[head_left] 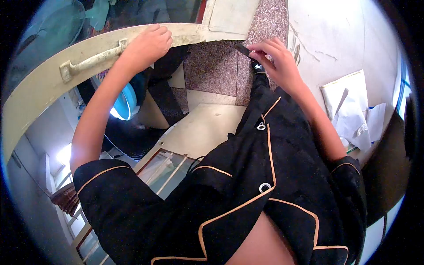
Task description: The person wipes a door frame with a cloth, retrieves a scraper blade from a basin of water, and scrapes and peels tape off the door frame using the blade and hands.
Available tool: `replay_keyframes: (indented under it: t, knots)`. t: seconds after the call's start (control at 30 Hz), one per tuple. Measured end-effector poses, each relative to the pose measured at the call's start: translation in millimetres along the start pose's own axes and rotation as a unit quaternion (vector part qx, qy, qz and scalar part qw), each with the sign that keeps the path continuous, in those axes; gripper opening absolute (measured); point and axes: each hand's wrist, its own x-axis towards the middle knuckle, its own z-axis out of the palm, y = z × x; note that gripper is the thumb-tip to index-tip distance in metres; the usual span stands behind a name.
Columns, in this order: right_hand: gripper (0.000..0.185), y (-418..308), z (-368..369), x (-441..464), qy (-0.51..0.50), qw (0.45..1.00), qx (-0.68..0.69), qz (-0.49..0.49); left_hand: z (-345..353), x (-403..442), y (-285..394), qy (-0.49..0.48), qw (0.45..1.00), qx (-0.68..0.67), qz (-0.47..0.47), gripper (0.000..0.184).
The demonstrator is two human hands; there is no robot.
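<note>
My left hand (152, 44) is closed over the edge of a cream-painted door (185, 34) with a glass panel, its fingers curled at the rim. A worn cream pull handle (92, 60) is fixed to the same door, just left of that hand. Between the fingertips and thumb of my right hand (279, 62) is a small dark flat strip (242, 50), held above the floor; its exact kind does not show. The black clothes (238, 168) with tan piping on my body fill the lower middle.
Speckled floor tiles (210, 73) lie beyond my body. At right, papers (353, 115) lie against a pale surface. A bright blue round object (126, 102) and dark fabric (165, 95) show behind the door. Another cream panel with glass (194, 126) stands at lower left.
</note>
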Motion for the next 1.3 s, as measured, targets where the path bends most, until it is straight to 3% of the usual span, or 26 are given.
replay_keyframes:
  t: [0.5, 0.6, 0.67, 0.7, 0.77, 1.1, 1.3]
  knots:
    - [0.015, 10, 17, -1, 0.012, 0.999, 0.038, 0.019, -10, 6, 3, 0.015, 0.994, -0.109, 0.029, 0.028]
    - [0.015, 14, 19, 1, 0.004, 0.999, 0.031, 0.014, -8, 2, 4, 0.06, 0.996, -0.067, 0.002, 0.026]
    - [0.016, 18, 22, 1, -0.008, 0.999, 0.042, 0.024, -12, 1, 7, 0.066, 0.989, -0.094, -0.096, 0.024]
    - [0.016, 21, 24, 0, -0.005, 0.999, 0.046, 0.029, -15, 1, 8, 0.063, 0.99, -0.093, -0.09, 0.024]
    - [0.016, 29, 25, -3, 0.007, 0.999, 0.039, 0.001, -20, 3, 11, 0.07, 0.969, -0.164, -0.17, 0.019]
    - [0.017, 47, 16, -17, -0.011, 0.994, 0.072, 0.082, 14, -13, 23, 0.095, 0.97, -0.05, -0.217, 0.013]
    - [0.02, 45, 22, -13, -0.032, 0.979, 0.13, 0.153, 34, -32, 57, 0.156, 0.924, -0.049, -0.346, 0.029]
